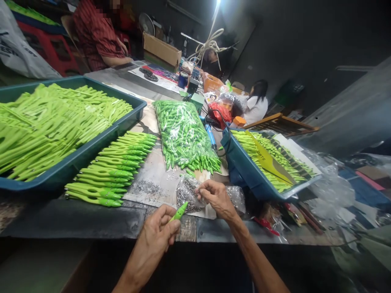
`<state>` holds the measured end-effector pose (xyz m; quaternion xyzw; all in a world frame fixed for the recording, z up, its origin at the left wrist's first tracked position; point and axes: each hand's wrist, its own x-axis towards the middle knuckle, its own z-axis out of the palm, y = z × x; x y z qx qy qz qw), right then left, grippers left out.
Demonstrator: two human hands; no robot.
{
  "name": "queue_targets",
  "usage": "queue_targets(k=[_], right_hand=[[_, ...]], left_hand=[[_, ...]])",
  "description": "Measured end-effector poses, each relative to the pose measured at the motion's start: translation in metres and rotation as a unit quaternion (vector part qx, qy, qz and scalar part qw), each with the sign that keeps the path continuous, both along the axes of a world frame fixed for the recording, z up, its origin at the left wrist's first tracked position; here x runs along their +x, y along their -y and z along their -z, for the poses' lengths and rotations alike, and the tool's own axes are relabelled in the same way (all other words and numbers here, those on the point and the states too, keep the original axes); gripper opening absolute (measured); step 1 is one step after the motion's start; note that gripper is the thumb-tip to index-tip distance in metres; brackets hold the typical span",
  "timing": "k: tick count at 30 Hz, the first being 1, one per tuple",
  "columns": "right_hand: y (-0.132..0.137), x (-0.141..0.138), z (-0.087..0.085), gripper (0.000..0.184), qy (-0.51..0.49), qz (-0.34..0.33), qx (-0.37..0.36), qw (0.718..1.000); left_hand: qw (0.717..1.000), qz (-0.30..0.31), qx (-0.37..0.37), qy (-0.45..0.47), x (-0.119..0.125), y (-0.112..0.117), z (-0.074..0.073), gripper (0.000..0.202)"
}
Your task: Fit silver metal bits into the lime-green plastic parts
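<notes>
My left hand (160,228) is closed around a green pointed plastic piece (180,211), its tip angled up to the right. Over an open clear bag of small metal parts, perhaps screws (190,196), my right hand (215,197) has thumb and fingers pinched together. Whatever lies between those fingertips is too small to make out. Behind the hands sits a large clear bag of green pointed caps (186,130), with some spilling from its near end. To the left, green plastic pieces with darker pointed tips (113,167) lie in a stacked row.
A blue tray (122,132) heaped with light green pieces stands at left. Another blue bin (250,173) at right holds more pieces and a yellow sheet (269,158). A blue electric screwdriver (210,136) lies beside the large bag. Other people sit farther back.
</notes>
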<state>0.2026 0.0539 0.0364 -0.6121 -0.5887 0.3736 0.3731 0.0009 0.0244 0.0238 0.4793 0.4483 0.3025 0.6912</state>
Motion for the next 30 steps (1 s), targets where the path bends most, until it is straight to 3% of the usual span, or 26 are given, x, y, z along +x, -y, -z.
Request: queue_targets(k=[6,16,30], right_hand=[[0.006,-0.007,-0.003,0.010,-0.109,0.040,0.007,0.993],[0.025,-0.041,-0.009,0.018,-0.248,-0.020,-0.088,0.965],[0.025,-0.052,-0.006,0.016,-0.221,0.027,-0.106,0.969]], left_hand=[[1.000,-0.018,-0.002,0.026,0.010,-0.005,0.001,0.022],[0.997,-0.071,0.000,0.021,0.014,-0.008,0.000,0.019],[0.993,-0.077,0.062,-0.057,0.017,-0.006,0.000,0.013]])
